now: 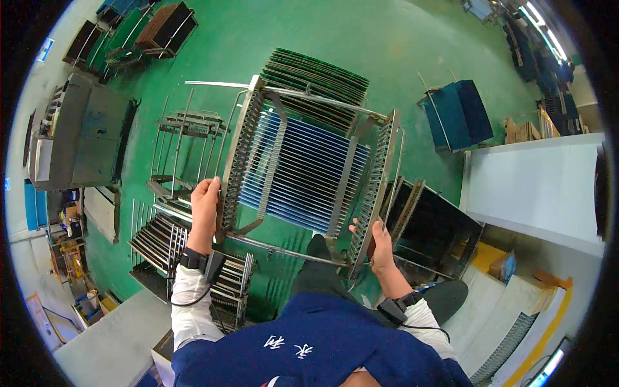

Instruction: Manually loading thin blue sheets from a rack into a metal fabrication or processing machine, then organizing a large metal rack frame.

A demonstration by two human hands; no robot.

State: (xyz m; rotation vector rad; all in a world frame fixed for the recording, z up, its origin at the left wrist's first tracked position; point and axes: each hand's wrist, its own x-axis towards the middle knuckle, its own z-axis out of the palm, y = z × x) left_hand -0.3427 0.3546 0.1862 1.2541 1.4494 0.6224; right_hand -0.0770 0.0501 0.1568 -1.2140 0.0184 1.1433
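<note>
A metal slotted rack [241, 145], tilted a little, is in front of me with toothed bars along both sides. My left hand [206, 205] is closed on its left side near the lower corner. On the opposite side, my right hand [380, 248] grips the right toothed bar near its lower end, the fingers partly behind the frame. Thin blue panels [309, 174] stand in a row of several within the rack's outline. Whether they sit in this rack or below it, I cannot tell. Just beyond its far bar, more dark-edged panels [316, 74] are lined up.
Left of me are an empty-looking metal rack [193, 119], a rack of metal bars [161, 238] and a grey machine cabinet [97, 132]. To the right stand a black-panel rack [432, 226], a blue-panel rack [458, 116] and a white table [535, 187]. The floor [400, 45] is green.
</note>
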